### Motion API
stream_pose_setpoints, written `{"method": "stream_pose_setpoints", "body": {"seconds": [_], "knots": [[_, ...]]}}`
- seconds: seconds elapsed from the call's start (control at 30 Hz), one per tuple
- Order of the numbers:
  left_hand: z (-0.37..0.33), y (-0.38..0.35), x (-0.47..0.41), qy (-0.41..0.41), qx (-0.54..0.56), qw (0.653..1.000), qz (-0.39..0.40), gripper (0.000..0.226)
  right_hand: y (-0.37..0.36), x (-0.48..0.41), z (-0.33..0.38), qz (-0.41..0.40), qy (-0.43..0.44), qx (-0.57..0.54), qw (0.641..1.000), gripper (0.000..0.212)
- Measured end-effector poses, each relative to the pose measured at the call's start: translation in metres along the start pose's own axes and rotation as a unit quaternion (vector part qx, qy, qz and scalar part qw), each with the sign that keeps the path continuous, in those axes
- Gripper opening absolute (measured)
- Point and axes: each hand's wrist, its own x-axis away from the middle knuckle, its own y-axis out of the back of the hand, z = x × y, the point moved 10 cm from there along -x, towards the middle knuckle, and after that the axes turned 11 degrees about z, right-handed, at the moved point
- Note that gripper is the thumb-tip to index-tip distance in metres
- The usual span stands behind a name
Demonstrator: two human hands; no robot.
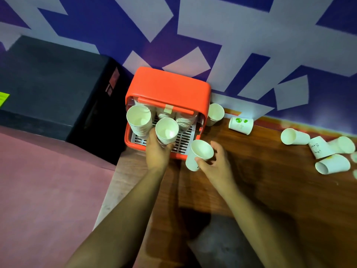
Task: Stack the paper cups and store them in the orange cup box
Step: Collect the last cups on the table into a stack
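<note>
The orange cup box (170, 84) is of smooth plastic with rounded corners. It stands at the back edge of the wooden table (251, 180), against the wall, and its front is open. Inside lies a pale tray (183, 138) with long slots. On this tray the left hand (157, 151) grips a stack of white paper cups (167, 130) from below, the fingers curled round its lower part, mouth up. Just beside it, to the left, stands a taller stack (138, 118), its rims showing as thin rings. More stacks (182, 121) stand behind, under the orange bar.

The right hand (216, 163) is in front of the box and pinches a single cup (199, 153) at its side between thumb and fingers. The cup is tilted, with the mouth toward the camera.

One upright cup (215, 113) stands touching the right side of the box. Near it a cup with green print (241, 125) lies on its side. Well apart, at the right edge, several loose cups (294, 136) lie in a small heap.

The table has a dark brown grain. To the left of the box there is a matte black block (48, 84), and the wall (231, 35) shows angular blue and pale shapes.
</note>
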Motion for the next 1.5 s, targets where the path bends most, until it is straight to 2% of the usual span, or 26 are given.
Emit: {"method": "stream_pose_setpoints", "body": {"seconds": [0.13, 0.27, 0.4, 0.5, 0.6, 0.77, 1.0, 1.1, 1.2, 1.27, 1.37, 1.5], "knots": [[-0.001, -0.002, -0.002, -0.019, -0.003, 1.000, 0.018, 0.073, 0.000, 0.001, 0.008, 0.000, 0.021, -0.007, 1.000, 0.074], [0.009, 0.001, 0.002, -0.019, 0.007, 0.998, 0.055, 0.077, 0.011, 0.009, 0.060, -0.032, 0.142, -0.037, 0.989, 0.061], [0.009, 0.016, 0.013, -0.020, 0.036, 0.997, 0.059, 0.064, 0.010, 0.014, 0.108, -0.042, 0.251, -0.043, 0.966, 0.044], [0.005, 0.029, 0.021, -0.009, 0.088, 0.995, 0.046, 0.058, -0.004, 0.008, 0.125, -0.045, 0.287, -0.028, 0.957, 0.028], [-0.005, 0.034, 0.024, -0.005, 0.147, 0.988, 0.050, 0.051, -0.020, 0.002, 0.129, -0.059, 0.312, 0.027, 0.948, 0.022], [-0.030, 0.033, 0.021, -0.074, 0.173, 0.978, 0.092, 0.051, -0.036, 0.000, 0.137, -0.092, 0.317, 0.101, 0.939, 0.035], [-0.026, 0.029, 0.020, -0.062, 0.181, 0.974, 0.119, 0.054, -0.036, -0.002, 0.135, -0.131, 0.298, 0.109, 0.939, 0.037], [-0.033, 0.029, 0.022, -0.086, 0.185, 0.971, 0.124, 0.044, -0.046, -0.007, 0.132, -0.103, 0.291, 0.134, 0.942, 0.044], [-0.028, 0.030, 0.020, -0.080, 0.186, 0.972, 0.115, 0.040, -0.062, -0.020, 0.120, -0.039, 0.238, 0.152, 0.958, 0.067], [-0.024, 0.030, 0.016, -0.073, 0.177, 0.976, 0.109, 0.039, -0.067, -0.026, 0.111, -0.025, 0.210, 0.157, 0.965, 0.078], [-0.022, 0.030, 0.012, -0.070, 0.168, 0.978, 0.102, 0.036, -0.067, -0.028, 0.106, -0.024, 0.208, 0.141, 0.968, 0.079], [-0.011, 0.029, 0.007, -0.048, 0.168, 0.980, 0.095, 0.032, -0.066, -0.030, 0.096, -0.014, 0.208, 0.099, 0.973, 0.065]]}}
